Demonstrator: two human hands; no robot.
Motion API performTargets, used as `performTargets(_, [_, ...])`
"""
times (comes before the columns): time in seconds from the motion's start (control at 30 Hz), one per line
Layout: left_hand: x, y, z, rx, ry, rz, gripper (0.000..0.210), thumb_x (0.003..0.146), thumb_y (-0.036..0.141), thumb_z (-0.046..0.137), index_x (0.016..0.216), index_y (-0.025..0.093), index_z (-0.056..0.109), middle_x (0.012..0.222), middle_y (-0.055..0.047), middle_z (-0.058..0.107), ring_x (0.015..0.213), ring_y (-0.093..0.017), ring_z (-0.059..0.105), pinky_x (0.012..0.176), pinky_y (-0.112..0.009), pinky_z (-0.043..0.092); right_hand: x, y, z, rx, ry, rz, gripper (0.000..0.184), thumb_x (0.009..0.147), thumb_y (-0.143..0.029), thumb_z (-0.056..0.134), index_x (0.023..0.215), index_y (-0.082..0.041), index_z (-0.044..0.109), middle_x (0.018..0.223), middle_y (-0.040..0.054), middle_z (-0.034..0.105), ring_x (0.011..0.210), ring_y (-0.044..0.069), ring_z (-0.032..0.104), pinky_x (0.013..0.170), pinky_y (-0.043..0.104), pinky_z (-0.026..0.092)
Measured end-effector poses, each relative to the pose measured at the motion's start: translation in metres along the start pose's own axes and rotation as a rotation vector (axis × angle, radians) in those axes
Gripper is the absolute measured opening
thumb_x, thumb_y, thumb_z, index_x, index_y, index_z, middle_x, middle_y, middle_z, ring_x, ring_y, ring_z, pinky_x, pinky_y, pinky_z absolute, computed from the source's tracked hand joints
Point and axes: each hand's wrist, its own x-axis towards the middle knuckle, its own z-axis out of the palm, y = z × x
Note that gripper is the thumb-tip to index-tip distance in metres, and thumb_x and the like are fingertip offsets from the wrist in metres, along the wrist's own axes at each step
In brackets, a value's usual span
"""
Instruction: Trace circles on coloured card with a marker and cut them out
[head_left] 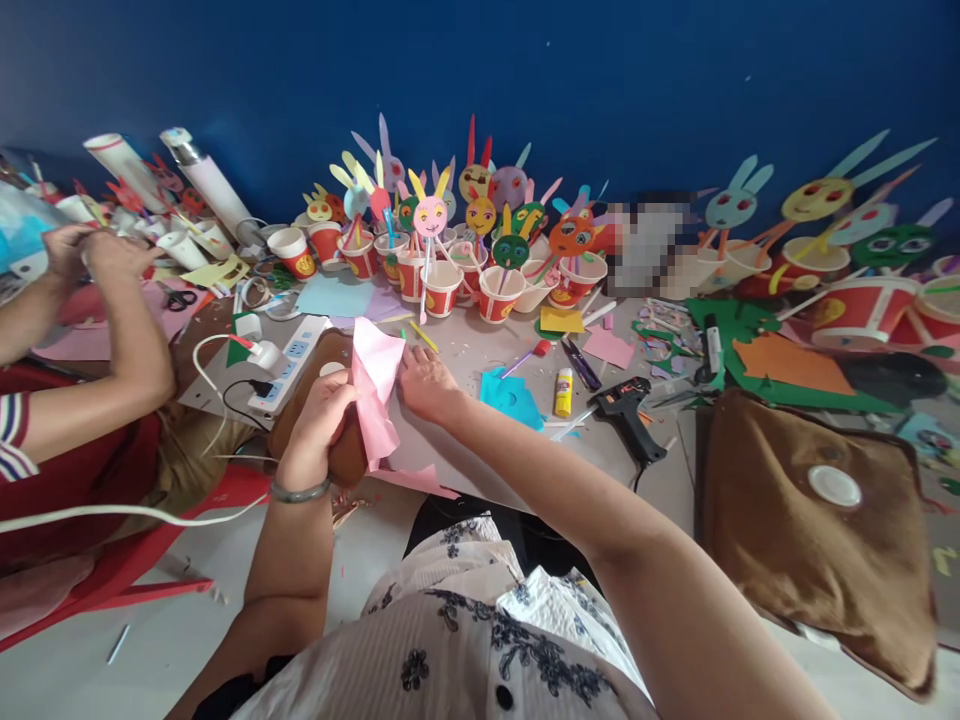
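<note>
My left hand, with a bangle at the wrist, pinches a creased sheet of pink paper by its left edge. The sheet stands up from the table edge, over a brown cushion-like pad. My right hand rests on the tabletop, just right of the paper, fingers lying on the surface; its fingertips are partly hidden. A thin yellow strip lies beyond it. Another pink paper piece hangs at the table's front edge. Blue paper with cut-outs lies to the right.
Paper cups with rabbit-faced paper figures line the wall. A glue stick, scissors and a glue gun lie right. A power strip sits left, near another person's arms. A brown pillow is far right.
</note>
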Motion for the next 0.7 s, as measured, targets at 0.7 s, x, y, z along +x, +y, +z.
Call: performTargets(0.7, [-0.014,0.042,0.041,0.946,-0.612,0.290,0.028,0.092,0.031,0.056,0.068,0.021,0.046,0.071,-0.001,0.057,0.067,-0.017,0.054,0.063,-0.030,0.037,-0.011,0.058,-0.012,-0.007,-0.032,0.239,0.032,0.102,-0.017,0.042,0.118,-0.011,0.069,0.113,0.0193,0.072,0.107,0.028,0.064,0.097,0.042,0.040])
